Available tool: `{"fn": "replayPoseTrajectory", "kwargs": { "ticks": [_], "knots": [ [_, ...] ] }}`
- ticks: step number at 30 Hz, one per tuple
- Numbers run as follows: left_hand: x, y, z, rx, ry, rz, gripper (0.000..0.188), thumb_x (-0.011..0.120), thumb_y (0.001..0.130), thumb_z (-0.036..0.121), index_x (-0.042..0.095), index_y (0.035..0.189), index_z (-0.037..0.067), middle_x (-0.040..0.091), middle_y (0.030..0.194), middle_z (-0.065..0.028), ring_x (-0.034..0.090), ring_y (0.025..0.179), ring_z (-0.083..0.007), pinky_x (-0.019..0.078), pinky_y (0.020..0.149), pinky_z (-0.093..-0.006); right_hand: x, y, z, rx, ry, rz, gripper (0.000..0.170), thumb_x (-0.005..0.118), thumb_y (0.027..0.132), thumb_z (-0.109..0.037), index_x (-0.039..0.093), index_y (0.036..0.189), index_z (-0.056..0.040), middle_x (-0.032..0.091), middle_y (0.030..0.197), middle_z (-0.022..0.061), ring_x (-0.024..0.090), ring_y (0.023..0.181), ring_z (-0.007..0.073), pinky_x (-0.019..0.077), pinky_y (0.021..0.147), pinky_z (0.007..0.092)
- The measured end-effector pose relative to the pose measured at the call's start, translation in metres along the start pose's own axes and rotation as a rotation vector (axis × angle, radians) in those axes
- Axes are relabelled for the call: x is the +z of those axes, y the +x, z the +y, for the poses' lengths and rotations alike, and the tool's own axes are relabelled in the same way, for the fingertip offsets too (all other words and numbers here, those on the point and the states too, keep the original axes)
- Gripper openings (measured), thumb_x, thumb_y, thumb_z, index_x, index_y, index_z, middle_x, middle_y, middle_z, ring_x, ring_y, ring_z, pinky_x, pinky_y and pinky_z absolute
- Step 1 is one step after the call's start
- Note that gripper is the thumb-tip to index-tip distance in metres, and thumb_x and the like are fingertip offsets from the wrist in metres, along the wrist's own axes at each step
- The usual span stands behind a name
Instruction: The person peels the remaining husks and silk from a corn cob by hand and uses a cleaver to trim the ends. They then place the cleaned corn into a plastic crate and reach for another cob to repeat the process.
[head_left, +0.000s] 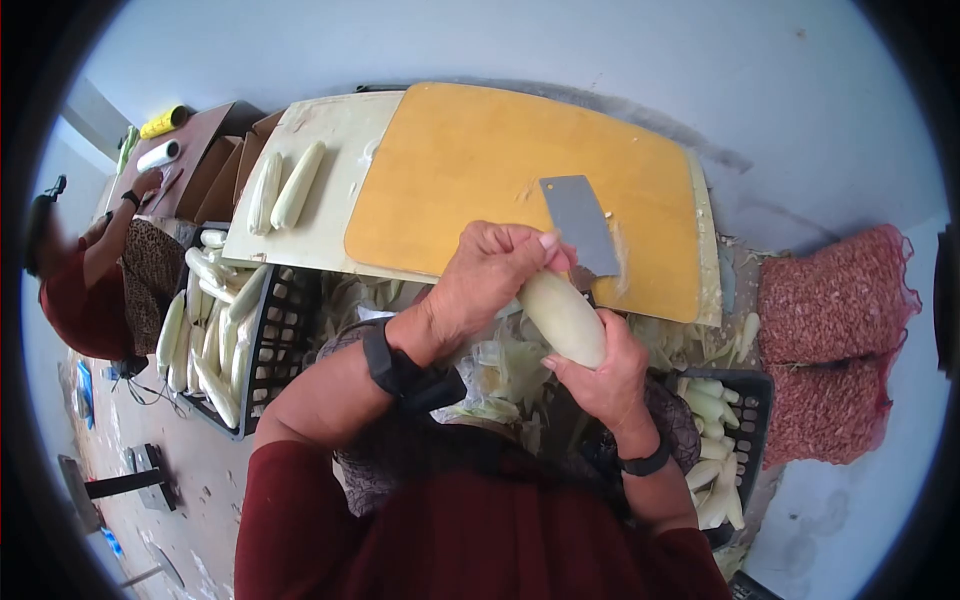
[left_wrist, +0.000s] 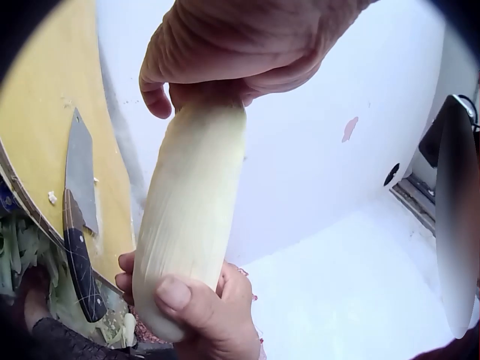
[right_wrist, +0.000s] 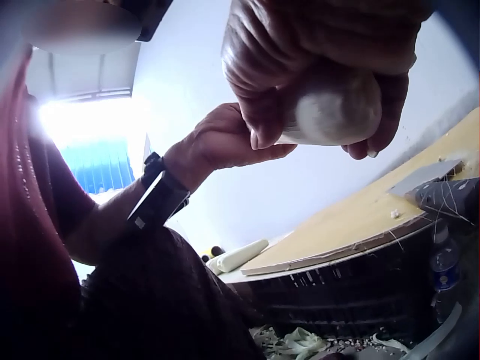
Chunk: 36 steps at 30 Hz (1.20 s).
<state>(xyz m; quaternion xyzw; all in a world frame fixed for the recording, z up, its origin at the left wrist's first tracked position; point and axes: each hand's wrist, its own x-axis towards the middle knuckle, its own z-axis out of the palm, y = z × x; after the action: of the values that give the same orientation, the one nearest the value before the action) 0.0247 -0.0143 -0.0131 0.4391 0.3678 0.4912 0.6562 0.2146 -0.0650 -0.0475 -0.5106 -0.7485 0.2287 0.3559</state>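
Ear of corn (head_left: pixel 565 318): Pale and smooth-sided, it is held aloft between two hands, just off the near edge of a yellow board (head_left: pixel 450 170).
Left hand (head_left: pixel 490 268): Fingers bent in at the ear's upper end, thumb and forefinger pinching its tip.
Right hand (head_left: pixel 612 372): Curled around the ear's lower end, the thumb laid along its side.
Wrists: A black strap (head_left: pixel 384 358) circles the left, another (head_left: pixel 645 460) the right.
Cleaver (head_left: pixel 582 222): Lying on the board near the hands, its dark handle (left_wrist: pixel 84 274) jutting over the edge, with white scraps beside the blade.
Paired ears (head_left: pixel 298 187): Two more lie side by side on a pale panel (head_left: pixel 335 118) left of the yellow surface.
Below: Loose husks (head_left: pixel 500 365) litter the space under the worker's arms.
Crates: A black crate (head_left: pixel 268 345) of pale ears stands at left, a second (head_left: pixel 757 405) at right.
Sacks: Red mesh sacks (head_left: pixel 835 295), packed full, sit against the wall at far right.
Bystander: Another person (head_left: pixel 95 285), in dark red, reaches over a brown table (head_left: pixel 195 150) near a white roll (head_left: pixel 158 155) and a yellow roll (head_left: pixel 163 122).
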Motion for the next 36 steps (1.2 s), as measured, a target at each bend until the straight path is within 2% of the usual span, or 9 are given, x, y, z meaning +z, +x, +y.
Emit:
{"fn": "replayPoseTrajectory", "kwargs": {
  "ticks": [2, 4, 5, 11, 13, 18, 25, 32, 36],
  "knots": [
    [-0.006, 0.003, 0.002, -0.017, -0.015, 0.016, 0.029, 0.052, 0.093, 0.022, 0.063, 0.080, -0.001, 0.066, 0.085, -0.0094, 0.062, 0.093, -0.0185, 0.0482, 0.081, -0.0319, 0.003, -0.002, 0.004, 0.035, 0.045, -0.026, 0.053, 0.080, 0.059, -0.009, 0.053, 0.103, 0.0035, 0.064, 0.084, 0.0138, 0.064, 0.075, 0.0192, 0.0513, 0.068, 0.0325],
    [-0.014, 0.009, -0.003, 0.065, -0.098, 0.093, 0.036, 0.048, 0.095, 0.026, 0.059, 0.071, 0.001, 0.065, 0.079, -0.0105, 0.063, 0.091, -0.0225, 0.0480, 0.082, -0.0349, 0.006, -0.002, 0.008, 0.112, 0.192, -0.018, 0.055, 0.083, 0.057, -0.016, 0.054, 0.100, 0.0025, 0.064, 0.082, 0.0168, 0.065, 0.075, 0.0281, 0.0517, 0.068, 0.0352],
    [-0.018, 0.010, -0.002, 0.067, -0.101, 0.095, 0.036, 0.048, 0.095, 0.026, 0.059, 0.071, 0.001, 0.065, 0.079, -0.0105, 0.063, 0.091, -0.0225, 0.0480, 0.082, -0.0349, 0.005, -0.001, 0.006, 0.109, 0.190, -0.020, 0.055, 0.083, 0.057, -0.016, 0.054, 0.100, 0.0025, 0.064, 0.082, 0.0168, 0.065, 0.075, 0.0281, 0.0517, 0.068, 0.0352],
    [-0.032, 0.006, 0.001, 0.084, -0.229, 0.072, 0.037, 0.047, 0.096, 0.026, 0.055, 0.068, 0.003, 0.061, 0.073, -0.0096, 0.063, 0.084, -0.0248, 0.0452, 0.086, -0.0364, -0.001, 0.002, 0.002, 0.154, 0.257, -0.042, 0.053, 0.081, 0.060, -0.015, 0.055, 0.102, 0.0054, 0.065, 0.086, 0.0151, 0.064, 0.077, 0.0189, 0.0512, 0.071, 0.0317],
    [-0.031, 0.003, 0.002, 0.024, -0.139, 0.044, 0.029, 0.049, 0.095, 0.023, 0.058, 0.075, 0.003, 0.063, 0.079, -0.0094, 0.061, 0.088, -0.0210, 0.0444, 0.087, -0.0347, -0.002, 0.001, 0.003, 0.169, 0.322, -0.070, 0.051, 0.080, 0.062, -0.014, 0.055, 0.101, 0.0065, 0.065, 0.086, 0.0133, 0.062, 0.077, 0.0155, 0.0503, 0.070, 0.0296],
    [-0.021, -0.007, 0.004, 0.077, -0.044, 0.006, 0.019, 0.055, 0.091, 0.018, 0.061, 0.096, 0.001, 0.063, 0.094, -0.0054, 0.057, 0.094, -0.0141, 0.0434, 0.088, -0.0302, -0.007, 0.004, -0.003, 0.285, 0.522, -0.146, 0.048, 0.078, 0.066, -0.014, 0.055, 0.103, 0.0066, 0.064, 0.088, 0.0087, 0.059, 0.078, 0.0116, 0.0484, 0.071, 0.0270],
    [-0.008, -0.013, 0.009, -0.030, 0.016, -0.031, 0.036, 0.060, 0.088, 0.018, 0.053, 0.118, -0.001, 0.060, 0.105, -0.0052, 0.055, 0.098, -0.0121, 0.0424, 0.092, -0.0297, -0.009, 0.001, 0.003, 0.360, 0.588, -0.196, 0.050, 0.078, 0.069, -0.015, 0.053, 0.107, 0.0072, 0.063, 0.090, 0.0082, 0.058, 0.080, 0.0113, 0.0480, 0.073, 0.0266],
    [-0.003, -0.014, 0.003, -0.115, 0.039, -0.113, 0.037, 0.062, 0.087, 0.014, 0.051, 0.119, -0.001, 0.059, 0.107, -0.0058, 0.056, 0.098, -0.0123, 0.0440, 0.089, -0.0280, -0.006, 0.000, 0.001, 0.261, 0.496, -0.202, 0.052, 0.078, 0.067, -0.015, 0.053, 0.107, 0.0073, 0.064, 0.090, 0.0098, 0.059, 0.080, 0.0125, 0.0484, 0.073, 0.0273],
    [-0.005, -0.015, 0.006, -0.094, 0.054, -0.069, 0.030, 0.061, 0.087, 0.014, 0.056, 0.112, -0.001, 0.062, 0.099, -0.0049, 0.057, 0.090, -0.0104, 0.0459, 0.083, -0.0262, -0.001, -0.001, 0.002, 0.203, 0.439, -0.159, 0.053, 0.079, 0.064, -0.014, 0.053, 0.106, 0.0059, 0.065, 0.089, 0.0109, 0.061, 0.079, 0.0135, 0.0497, 0.072, 0.0286]
  ]
}}
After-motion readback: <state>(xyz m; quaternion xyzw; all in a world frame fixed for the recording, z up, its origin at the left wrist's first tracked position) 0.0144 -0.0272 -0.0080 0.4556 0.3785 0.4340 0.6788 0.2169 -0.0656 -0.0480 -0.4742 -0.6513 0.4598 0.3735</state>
